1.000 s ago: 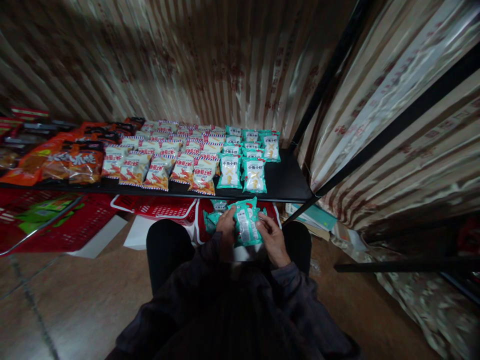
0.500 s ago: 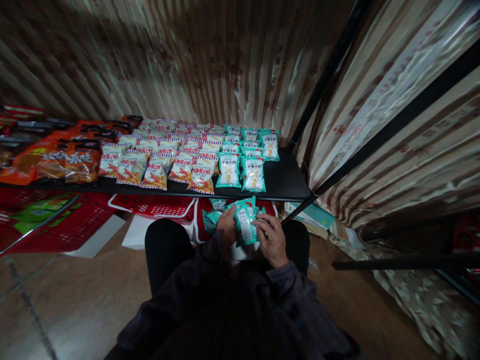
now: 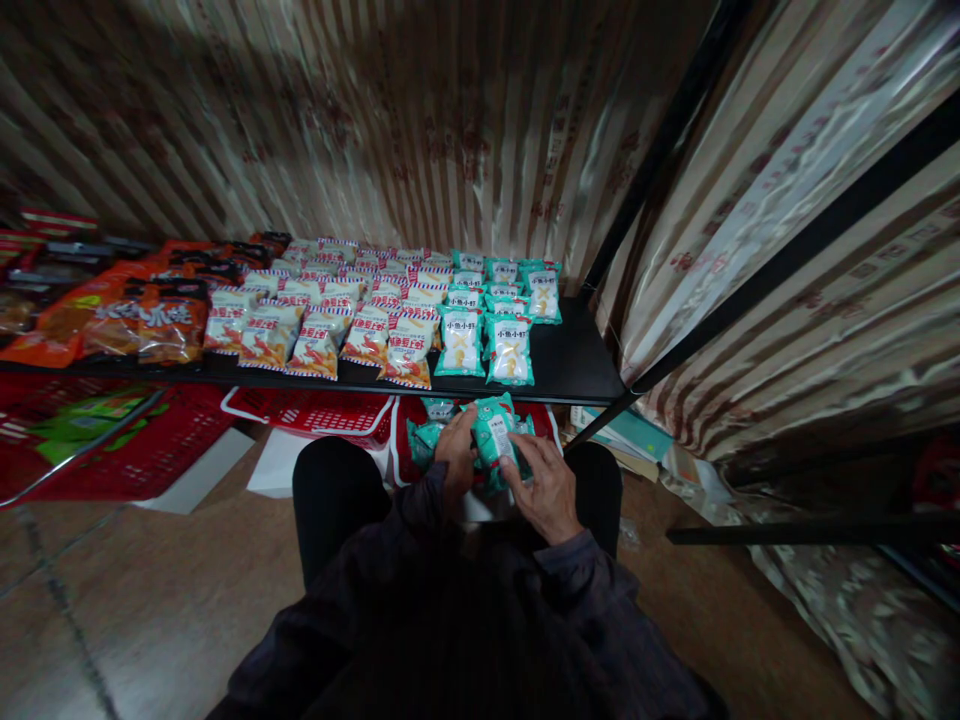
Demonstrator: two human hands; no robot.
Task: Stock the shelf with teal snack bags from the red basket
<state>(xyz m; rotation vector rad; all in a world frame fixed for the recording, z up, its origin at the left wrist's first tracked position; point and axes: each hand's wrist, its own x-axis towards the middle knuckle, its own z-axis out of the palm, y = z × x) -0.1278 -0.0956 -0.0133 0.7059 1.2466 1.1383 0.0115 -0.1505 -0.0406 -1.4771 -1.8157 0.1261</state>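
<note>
At the far left, green packets [image 3: 90,418] are held in a red basket [image 3: 187,450] below a black shelf [image 3: 574,365]. On the shelf, dark and orange packets [image 3: 171,325] are followed by white-and-orange packets [image 3: 319,342], laid in overlapping rows. Beneath these, a second red basket [image 3: 315,412] is seen. Further right, more teal packets [image 3: 425,440] are contained in a third red basket [image 3: 400,445], partly hidden by the left hand [image 3: 455,455]. By that hand, the left side of a teal snack packet [image 3: 493,430] is gripped, fingers closed about it; the packet is held between both hands, just in front of the shelf edge. Above it, shelved teal packets [image 3: 510,350] are lined up. The packet's right side is touched by the right hand [image 3: 544,485], its fingers slightly spread; whether anything is pinched there cannot be told. Books and papers [image 3: 634,435] are seen on the floor at right, near a patterned curtain [image 3: 675,400].
</note>
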